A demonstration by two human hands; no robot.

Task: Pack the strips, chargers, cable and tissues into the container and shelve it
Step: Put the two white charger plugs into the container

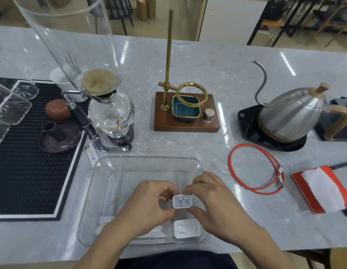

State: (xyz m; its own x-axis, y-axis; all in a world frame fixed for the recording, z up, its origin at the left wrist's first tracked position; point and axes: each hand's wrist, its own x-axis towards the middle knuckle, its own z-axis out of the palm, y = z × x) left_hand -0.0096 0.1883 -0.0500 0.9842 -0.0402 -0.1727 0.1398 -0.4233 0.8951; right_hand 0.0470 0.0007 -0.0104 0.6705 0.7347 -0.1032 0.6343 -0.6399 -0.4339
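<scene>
A clear plastic container (145, 162) stands on the marble counter in front of me. Over its middle, my left hand (149, 202) and my right hand (213, 200) together pinch a small white charger (182, 201), its labelled face up. A second white charger (186, 228) lies in the container's near right corner, prongs up. White strips (159, 230) lie along the near wall, mostly hidden under my left forearm. An orange coiled cable (256, 169) lies on the counter to the right. Farther right sits a red tissue pack (324, 189) with white tissue showing.
A siphon coffee maker (110, 113) and a white lighter (92, 155) stand just behind the container. A brass dripper stand on a wooden base (186, 113) is behind the middle. A steel gooseneck kettle (291, 117) sits far right, a black ribbed mat (29, 162) left.
</scene>
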